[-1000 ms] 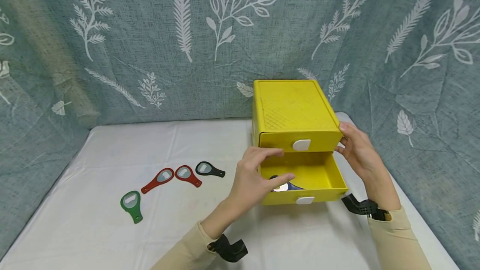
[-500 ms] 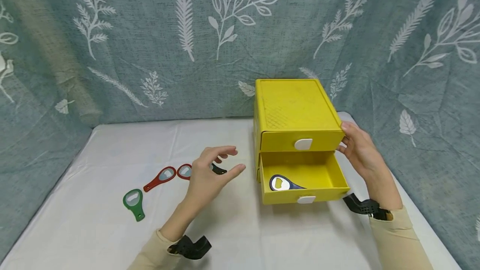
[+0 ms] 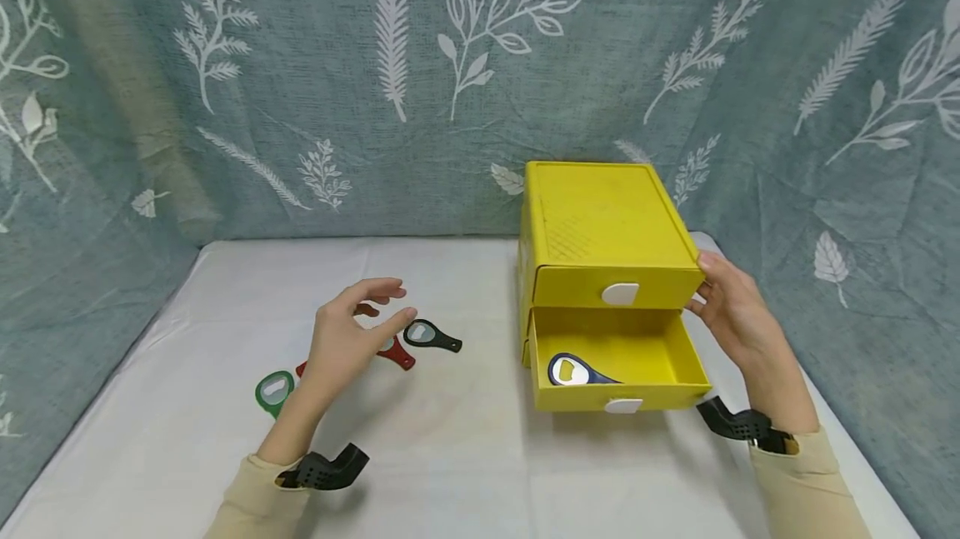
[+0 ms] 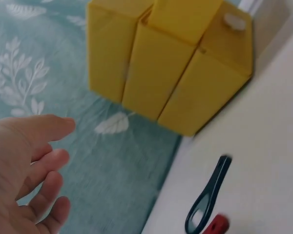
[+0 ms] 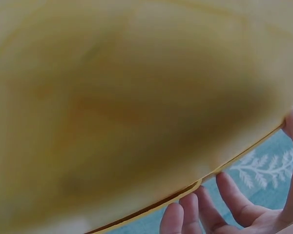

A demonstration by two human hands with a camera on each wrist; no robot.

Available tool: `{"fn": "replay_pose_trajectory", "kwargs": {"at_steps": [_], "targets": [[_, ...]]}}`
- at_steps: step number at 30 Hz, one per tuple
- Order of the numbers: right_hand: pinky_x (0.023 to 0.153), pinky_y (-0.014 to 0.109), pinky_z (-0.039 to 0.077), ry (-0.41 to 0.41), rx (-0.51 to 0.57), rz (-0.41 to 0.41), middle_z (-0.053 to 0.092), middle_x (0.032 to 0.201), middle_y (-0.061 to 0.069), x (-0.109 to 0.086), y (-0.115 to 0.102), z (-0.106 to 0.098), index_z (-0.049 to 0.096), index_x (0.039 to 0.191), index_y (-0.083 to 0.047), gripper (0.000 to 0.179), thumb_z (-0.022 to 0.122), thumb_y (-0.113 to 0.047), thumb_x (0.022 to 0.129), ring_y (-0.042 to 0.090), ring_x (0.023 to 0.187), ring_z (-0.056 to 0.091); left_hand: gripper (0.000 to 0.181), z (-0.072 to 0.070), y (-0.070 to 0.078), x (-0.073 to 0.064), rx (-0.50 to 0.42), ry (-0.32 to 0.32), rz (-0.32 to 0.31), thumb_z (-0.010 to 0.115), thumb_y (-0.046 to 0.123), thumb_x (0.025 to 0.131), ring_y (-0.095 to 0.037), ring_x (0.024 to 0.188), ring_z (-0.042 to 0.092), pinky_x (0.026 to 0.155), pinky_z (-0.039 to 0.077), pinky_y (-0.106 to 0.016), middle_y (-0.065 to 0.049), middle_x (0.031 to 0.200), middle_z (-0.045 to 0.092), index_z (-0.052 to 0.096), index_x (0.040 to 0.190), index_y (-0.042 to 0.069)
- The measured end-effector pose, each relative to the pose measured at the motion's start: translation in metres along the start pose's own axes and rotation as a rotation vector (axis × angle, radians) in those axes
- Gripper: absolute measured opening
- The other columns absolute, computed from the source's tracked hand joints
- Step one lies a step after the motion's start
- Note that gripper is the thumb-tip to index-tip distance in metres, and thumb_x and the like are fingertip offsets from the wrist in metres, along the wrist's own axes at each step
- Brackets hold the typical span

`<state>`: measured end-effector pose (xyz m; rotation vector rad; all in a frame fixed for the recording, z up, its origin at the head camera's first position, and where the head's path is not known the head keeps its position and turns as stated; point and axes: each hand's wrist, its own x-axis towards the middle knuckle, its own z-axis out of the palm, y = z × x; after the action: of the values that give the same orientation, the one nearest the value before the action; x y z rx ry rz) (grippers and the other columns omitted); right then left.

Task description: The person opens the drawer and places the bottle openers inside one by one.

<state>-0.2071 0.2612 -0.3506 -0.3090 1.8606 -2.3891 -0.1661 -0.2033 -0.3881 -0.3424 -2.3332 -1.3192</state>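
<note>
Head: right hand spread against cabinet

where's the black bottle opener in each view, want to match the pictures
Head: black bottle opener just left of centre, below the middle.
Left wrist: black bottle opener at lower right.
Right wrist: not in it.
Shared landmark: yellow drawer unit, in all three.

Blue-green curtain hung at back and both sides, fabric wrinkled toward bottom. Pale leaf sprays and feathery fronds patterned it; brownish band ran down left part. White tablecloth lay below, faintly creased, back edge meeting curtain almost straight across.
</note>
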Motion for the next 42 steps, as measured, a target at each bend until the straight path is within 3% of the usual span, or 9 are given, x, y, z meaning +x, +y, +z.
{"fn": "replay_pose_trajectory", "kwargs": {"at_steps": [4, 10, 15, 19, 25, 32, 38, 42], "targets": [[0.081, 0.034, 0.046, -0.001, -0.013, -0.009, 0.064, 0.108, -0.001, 0.000, 0.001, 0.000, 0.067, 0.115, -0.014, 0.023, 0.048, -0.023, 0.105, 0.017, 0.099, 0.054, 0.038, -0.013, -0.012, 0.003, 0.051, 0.006, -0.018, 0.080, 0.020, 0.085, -0.011, 0.097, 0.059, 0.079, 0.050, -0.036, 0.003, 0.107, 0.070, 0.068, 0.120, 0.013], [0.082, 0.035, 0.045, 0.009, -0.020, 0.000, 0.063, 0.109, -0.001, -0.001, 0.000, 0.000, 0.067, 0.115, -0.015, 0.024, 0.048, -0.024, 0.105, 0.018, 0.101, 0.054, 0.039, -0.025, -0.035, 0.005, 0.093, -0.034, -0.099, 0.078, 0.023, 0.087, -0.020, 0.101, 0.059, 0.078, 0.049, -0.031, -0.005, 0.109, 0.070, 0.066, 0.122, 0.011], [0.080, 0.034, 0.046, 0.001, -0.023, -0.013, 0.064, 0.108, -0.001, -0.002, 0.001, -0.001, 0.067, 0.116, -0.015, 0.025, 0.046, -0.023, 0.105, 0.017, 0.100, 0.055, 0.040, -0.026, -0.051, 0.007, 0.105, -0.091, -0.174, 0.077, 0.023, 0.087, -0.026, 0.105, 0.058, 0.079, 0.048, -0.027, -0.009, 0.112, 0.069, 0.065, 0.123, 0.009], [0.080, 0.033, 0.047, -0.004, -0.015, -0.023, 0.065, 0.107, -0.001, -0.002, 0.001, -0.001, 0.067, 0.115, -0.014, 0.025, 0.046, -0.022, 0.105, 0.016, 0.099, 0.056, 0.039, -0.025, -0.060, 0.007, 0.118, -0.123, -0.191, 0.077, 0.015, 0.087, -0.030, 0.106, 0.059, 0.079, 0.049, -0.031, -0.012, 0.112, 0.069, 0.065, 0.123, 0.006], [0.080, 0.033, 0.048, -0.014, -0.002, -0.032, 0.065, 0.106, 0.000, 0.000, 0.003, 0.000, 0.068, 0.114, -0.013, 0.025, 0.046, -0.022, 0.105, 0.016, 0.098, 0.056, 0.044, -0.028, -0.069, 0.005, 0.118, -0.174, -0.239, 0.077, 0.011, 0.085, -0.032, 0.109, 0.058, 0.082, 0.050, -0.041, -0.013, 0.115, 0.068, 0.063, 0.125, 0.002], [0.080, 0.033, 0.049, -0.036, 0.013, -0.052, 0.065, 0.107, 0.001, 0.001, 0.004, 0.000, 0.068, 0.114, -0.012, 0.027, 0.044, -0.021, 0.106, 0.017, 0.100, 0.057, 0.051, -0.030, -0.075, 0.001, 0.091, -0.262, -0.308, 0.078, 0.013, 0.084, -0.034, 0.114, 0.054, 0.076, 0.053, -0.040, -0.013, 0.123, 0.063, 0.060, 0.131, 0.003], [0.081, 0.032, 0.049, -0.030, 0.016, -0.051, 0.065, 0.108, 0.001, 0.002, 0.004, 0.000, 0.068, 0.115, -0.012, 0.027, 0.045, -0.021, 0.105, 0.016, 0.100, 0.057, 0.056, -0.027, -0.080, 0.000, 0.100, -0.343, -0.281, 0.080, 0.011, 0.082, -0.036, 0.116, 0.054, 0.080, 0.051, -0.043, -0.013, 0.126, 0.062, 0.058, 0.133, 0.003], [0.080, 0.032, 0.049, -0.027, 0.017, -0.048, 0.065, 0.108, 0.001, 0.001, 0.005, 0.000, 0.068, 0.115, -0.012, 0.026, 0.045, -0.020, 0.105, 0.016, 0.100, 0.057, 0.058, -0.025, -0.082, -0.001, 0.105, -0.364, -0.262, 0.081, 0.006, 0.078, -0.033, 0.106, 0.059, 0.079, 0.051, -0.041, -0.014, 0.122, 0.063, 0.060, 0.131, 0.001]]}}
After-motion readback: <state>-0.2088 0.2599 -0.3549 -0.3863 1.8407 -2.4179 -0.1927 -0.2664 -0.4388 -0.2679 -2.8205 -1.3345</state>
